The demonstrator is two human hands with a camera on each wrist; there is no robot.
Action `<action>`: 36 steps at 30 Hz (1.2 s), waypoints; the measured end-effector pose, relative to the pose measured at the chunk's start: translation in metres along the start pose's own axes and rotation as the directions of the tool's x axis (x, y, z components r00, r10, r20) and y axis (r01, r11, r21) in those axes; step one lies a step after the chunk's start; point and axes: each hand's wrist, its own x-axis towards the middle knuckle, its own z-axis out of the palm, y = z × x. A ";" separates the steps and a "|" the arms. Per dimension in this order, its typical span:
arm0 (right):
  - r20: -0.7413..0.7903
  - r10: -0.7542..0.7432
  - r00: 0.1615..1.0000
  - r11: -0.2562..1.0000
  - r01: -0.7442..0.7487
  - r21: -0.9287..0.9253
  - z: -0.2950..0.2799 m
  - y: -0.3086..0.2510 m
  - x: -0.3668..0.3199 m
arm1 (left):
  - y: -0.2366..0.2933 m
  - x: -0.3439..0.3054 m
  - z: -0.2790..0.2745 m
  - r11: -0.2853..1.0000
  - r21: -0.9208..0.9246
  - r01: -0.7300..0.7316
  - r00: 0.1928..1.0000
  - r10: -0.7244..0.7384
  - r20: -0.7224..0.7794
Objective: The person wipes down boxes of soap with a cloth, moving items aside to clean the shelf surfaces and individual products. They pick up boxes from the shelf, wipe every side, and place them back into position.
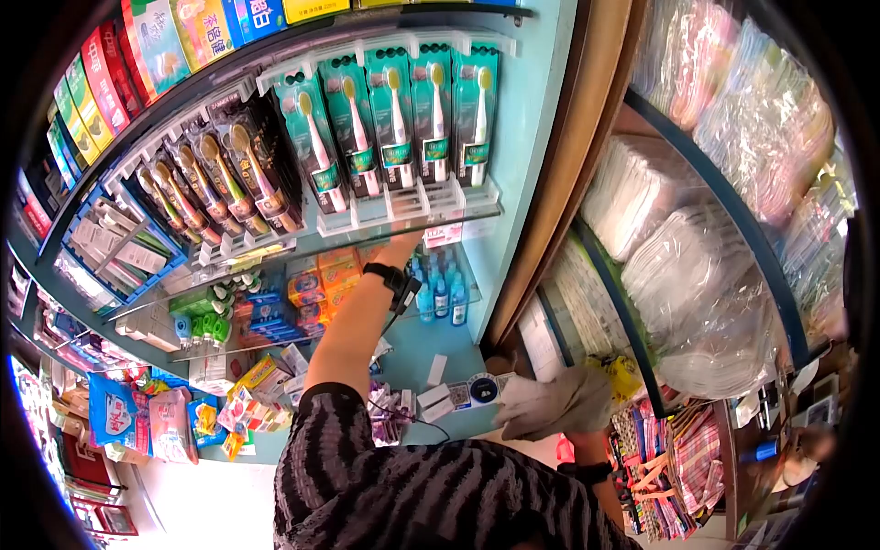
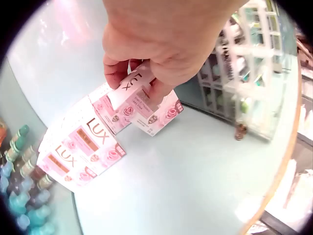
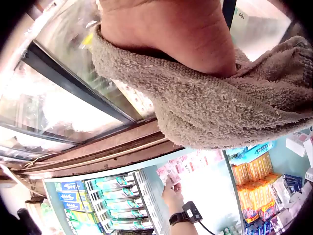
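Observation:
My left hand (image 2: 156,44) pinches a pink and white LUX soap box (image 2: 134,85) between thumb and fingers. That box is tilted and stands beside a row of matching LUX soap boxes (image 2: 88,152) on the pale shelf. In the head view the left forearm (image 1: 353,325) reaches in below the toothbrush rack, and glass partly covers the hand. A grey-brown terry towel (image 3: 195,103) is held in my right hand (image 3: 171,29); its folds hide the fingers. The towel (image 1: 555,403) hangs out in front of the cabinet's right side in the head view.
Packaged toothbrushes (image 1: 394,119) stand in clear racks above the left arm. Blue bottles (image 1: 445,293) and orange boxes (image 1: 325,284) fill the lower shelf. A wooden post (image 1: 550,174) divides this cabinet from shelves of plastic-wrapped packs (image 1: 701,280). Small boxes and bags crowd the counter.

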 end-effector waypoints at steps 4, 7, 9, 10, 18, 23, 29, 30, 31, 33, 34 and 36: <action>0.170 -0.001 0.985 0.914 -0.068 0.400 0.014 -0.008 0.019 | 0.064 -0.032 -0.105 0.561 -0.691 0.455 0.887 -0.350 0.301; 0.176 0.103 0.979 0.827 -0.183 0.532 0.031 -0.004 0.043 | 0.101 -0.078 -0.145 0.639 -0.691 0.338 0.941 -0.240 0.238; 0.229 -0.057 0.972 0.957 -0.012 0.289 0.063 -0.032 0.058 | 0.127 -0.106 -0.155 0.504 -0.813 0.292 0.954 -0.213 0.211; 0.275 -0.070 0.959 0.953 -0.018 0.304 0.072 -0.036 0.065 | 0.144 -0.113 -0.171 0.439 -0.820 0.367 0.929 -0.216 0.301; 0.321 -0.194 0.927 0.948 0.262 -0.183 0.135 -0.058 0.076 | 0.202 -0.122 -0.216 0.868 -0.493 -0.067 0.992 0.109 0.056; 0.226 -0.059 0.972 0.983 0.097 -0.159 0.146 -0.060 0.078 | 0.208 -0.129 -0.214 0.800 -0.599 0.037 0.998 0.006 0.068; 0.066 -0.184 0.981 0.970 0.192 -0.146 0.134 -0.044 0.089 | 0.215 -0.131 -0.229 0.702 -0.691 0.176 0.983 -0.082 0.166; 0.044 -0.101 0.994 0.994 0.103 -0.048 0.134 -0.054 0.089 | 0.217 -0.132 -0.231 0.674 -0.705 0.220 0.975 -0.126 0.183; 0.029 -0.016 0.999 0.999 0.014 0.053 0.132 -0.059 0.090 | 0.219 -0.133 -0.233 0.645 -0.718 0.262 0.965 -0.169 0.200; 0.003 0.098 0.995 0.970 -0.096 0.223 0.128 -0.060 0.090 | 0.219 -0.140 -0.234 0.483 -0.783 0.394 0.918 -0.246 0.310; 0.000 0.155 0.988 0.940 -0.148 0.307 0.126 -0.060 0.090 | 0.220 -0.144 -0.234 0.333 -0.812 0.478 0.871 -0.298 0.391; 0.045 0.202 0.978 0.861 -0.199 0.468 0.118 -0.053 0.088 | 0.215 -0.147 -0.232 -0.003 -0.815 0.580 0.774 -0.311 0.552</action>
